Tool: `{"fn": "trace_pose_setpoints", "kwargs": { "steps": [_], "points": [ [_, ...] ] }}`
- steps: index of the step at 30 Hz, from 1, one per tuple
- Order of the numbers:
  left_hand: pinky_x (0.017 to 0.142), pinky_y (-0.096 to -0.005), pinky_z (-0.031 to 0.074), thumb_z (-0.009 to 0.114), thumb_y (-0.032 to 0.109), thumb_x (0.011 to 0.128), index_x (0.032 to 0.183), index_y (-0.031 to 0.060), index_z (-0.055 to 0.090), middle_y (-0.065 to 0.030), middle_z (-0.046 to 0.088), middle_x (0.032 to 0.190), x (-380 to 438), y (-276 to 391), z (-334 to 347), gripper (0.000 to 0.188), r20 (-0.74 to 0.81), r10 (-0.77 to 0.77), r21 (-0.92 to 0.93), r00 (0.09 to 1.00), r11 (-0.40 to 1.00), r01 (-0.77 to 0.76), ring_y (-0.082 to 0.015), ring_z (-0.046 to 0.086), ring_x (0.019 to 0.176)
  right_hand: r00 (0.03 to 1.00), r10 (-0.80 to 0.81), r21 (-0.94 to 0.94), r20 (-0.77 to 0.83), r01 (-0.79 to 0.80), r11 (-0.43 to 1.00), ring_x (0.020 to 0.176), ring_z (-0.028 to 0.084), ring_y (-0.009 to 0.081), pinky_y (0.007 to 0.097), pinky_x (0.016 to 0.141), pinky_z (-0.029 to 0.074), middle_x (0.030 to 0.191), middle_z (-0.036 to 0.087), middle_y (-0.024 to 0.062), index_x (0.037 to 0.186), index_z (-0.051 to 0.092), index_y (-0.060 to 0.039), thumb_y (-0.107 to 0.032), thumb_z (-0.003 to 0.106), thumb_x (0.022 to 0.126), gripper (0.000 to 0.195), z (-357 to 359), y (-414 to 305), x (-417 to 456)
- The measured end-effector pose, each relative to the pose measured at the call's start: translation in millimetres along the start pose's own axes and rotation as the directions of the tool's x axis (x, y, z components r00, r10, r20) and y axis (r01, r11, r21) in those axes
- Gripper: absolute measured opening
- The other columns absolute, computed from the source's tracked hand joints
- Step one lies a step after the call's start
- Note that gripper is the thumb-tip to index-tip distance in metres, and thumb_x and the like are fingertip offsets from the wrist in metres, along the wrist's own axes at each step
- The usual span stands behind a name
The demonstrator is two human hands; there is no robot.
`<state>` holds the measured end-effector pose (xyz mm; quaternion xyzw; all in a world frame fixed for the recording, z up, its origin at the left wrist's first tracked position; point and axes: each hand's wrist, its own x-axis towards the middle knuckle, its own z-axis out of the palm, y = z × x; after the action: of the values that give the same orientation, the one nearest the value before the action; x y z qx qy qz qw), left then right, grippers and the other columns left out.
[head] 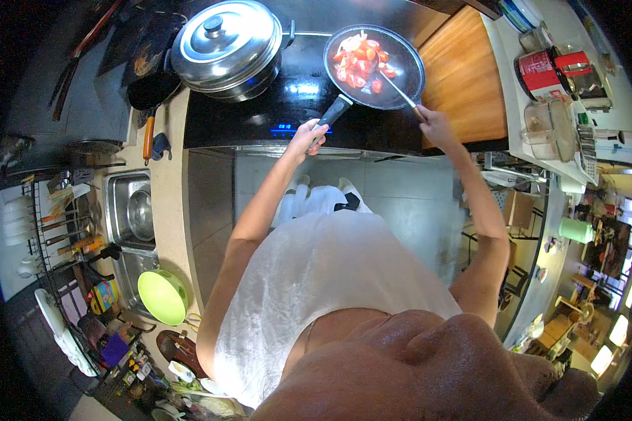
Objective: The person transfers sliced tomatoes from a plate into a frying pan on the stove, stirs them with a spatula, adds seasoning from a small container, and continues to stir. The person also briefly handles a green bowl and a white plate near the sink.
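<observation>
My left hand (308, 141) is closed around the dark handle (333, 112) of a frying pan (342, 97) on the black cooktop (231, 123). Cut tomato pieces (359, 66) lie in the pan, with some pale strips at their far side. In my right hand (438, 126) is a metal utensil with a brown handle (400, 93). It reaches over the pan's right rim, and its far end is among the tomatoes, so its head is hard to make out.
Left of the pan stands a lidded steel pot (226, 50). A wooden board (466, 79) lies to the right. Farther left are a wok-like black pan (150, 92), a steel sink (131, 210) and a green bowl (162, 297). Glass containers (549, 129) line the right counter.
</observation>
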<state>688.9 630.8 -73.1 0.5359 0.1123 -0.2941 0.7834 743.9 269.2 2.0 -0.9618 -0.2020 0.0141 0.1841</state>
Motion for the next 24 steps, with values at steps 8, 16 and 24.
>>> {"fn": "trace_pose_setpoints", "kwargs": {
  "steps": [8, 16, 24],
  "points": [
    [0.032, -0.0177, 0.024, 0.060, 0.026, 0.087, 0.097, 0.0094, 0.048, 0.0019, 0.046, 0.059, 4, -7, -6, 0.023, 0.020, 0.031, -0.021, 0.999, 0.999, -0.030, -0.0024, 0.036, 0.037, 0.956, 0.182, -0.403, 0.231, -0.076, 0.912, 0.053, 0.058, 0.0298, 0.0418, 0.047, 0.046, 0.060, 0.055, 0.0156, 0.093, 0.059, -0.0029, 0.000, 0.050, 0.077, 0.019, -120, -39, 40],
    [0.031, -0.0180, 0.024, 0.059, 0.023, 0.088, 0.095, 0.0104, 0.048, 0.0018, 0.046, 0.059, 4, -12, -6, 0.019, 0.003, 0.006, -0.074, 1.000, 0.997, -0.006, -0.0023, 0.036, 0.037, 0.762, 0.381, 0.294, 0.524, -0.582, 0.758, 0.037, 0.046, 0.0094, 0.0244, 0.031, 0.033, 0.053, 0.050, 0.0038, 0.100, 0.064, -0.0046, -0.005, 0.055, 0.075, 0.026, -89, 16, 39],
    [0.031, -0.0179, 0.025, 0.058, 0.022, 0.089, 0.090, 0.0095, 0.046, 0.0015, 0.047, 0.058, 4, -5, -4, 0.017, 0.019, 0.017, -0.046, 1.000, 0.999, -0.016, -0.0022, 0.036, 0.037, 0.997, -0.025, 0.003, 0.079, 0.025, 1.000, 0.062, 0.056, 0.0256, 0.0372, 0.055, 0.044, 0.070, 0.056, 0.0116, 0.121, 0.057, -0.0116, 0.000, 0.052, 0.075, 0.047, -7, 17, 7]
  ]
}}
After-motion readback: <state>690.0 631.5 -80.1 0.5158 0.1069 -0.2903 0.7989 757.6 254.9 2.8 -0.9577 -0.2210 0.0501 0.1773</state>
